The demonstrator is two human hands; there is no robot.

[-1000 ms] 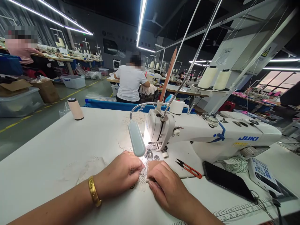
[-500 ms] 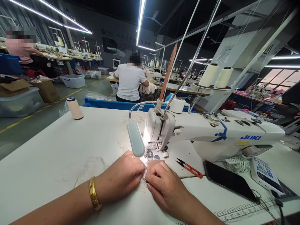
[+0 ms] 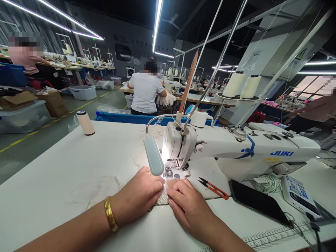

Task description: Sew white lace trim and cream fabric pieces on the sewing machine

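White lace fabric [image 3: 163, 198] lies just in front of the needle area of a white sewing machine [image 3: 210, 140]. My left hand [image 3: 140, 192], above a gold bangle, pinches the lace from the left with curled fingers. On the other side, my right hand [image 3: 187, 206] has its fingers closed on the edge of a small tan piece [image 3: 172, 183] beside the lace. The presser foot is partly hidden behind a grey-green lamp [image 3: 154, 155], which lights the spot. More sheer lace [image 3: 107, 187] spreads on the table left of my left wrist.
Orange-handled thread snips [image 3: 214, 188], a black phone [image 3: 258, 203] and a ruler strip [image 3: 278, 238] lie to the right. A thread cone [image 3: 85, 123] stands at the table's back left. Ahead, a person in a white shirt [image 3: 146, 91] sits at another machine.
Both hands have shifted very slightly right in view, and more of the lace shows between them. The view has moved a little. A person has come into view at the far right.
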